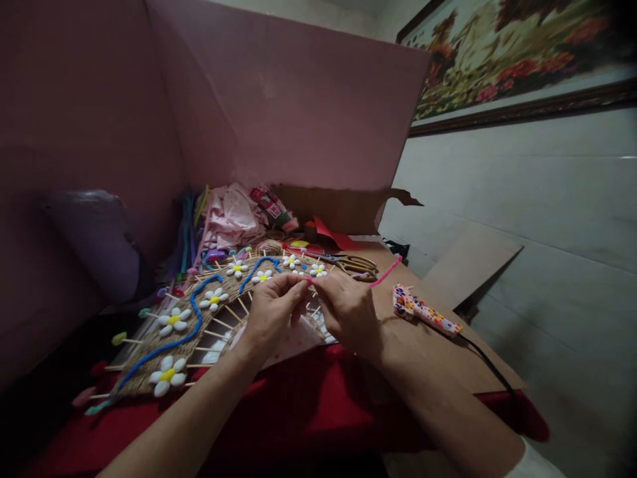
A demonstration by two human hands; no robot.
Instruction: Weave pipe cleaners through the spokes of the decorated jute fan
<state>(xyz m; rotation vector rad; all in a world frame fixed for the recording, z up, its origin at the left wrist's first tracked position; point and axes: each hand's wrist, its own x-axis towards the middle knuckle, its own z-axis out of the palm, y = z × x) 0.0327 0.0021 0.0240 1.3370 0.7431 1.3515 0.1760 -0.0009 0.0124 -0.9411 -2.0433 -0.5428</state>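
My left hand (pixel 273 309) and my right hand (pixel 348 309) meet over a curved woven jute piece (pixel 209 312) set with white cotton flowers, wooden sticks and blue pipe cleaners. Both hands pinch a pink pipe cleaner (pixel 385 271). Its free end runs up and to the right from my right hand. The pinched part lies between my fingertips, just above the jute arc's right end.
Gold-handled scissors (pixel 355 264) lie behind my hands. A flower-patterned glue gun (pixel 423 311) with a black cord rests on the cardboard (pixel 448 358) at right. Pipe cleaners, pink cloth and red paper pile up at the back. A pink board (pixel 279 99) walls the left and rear.
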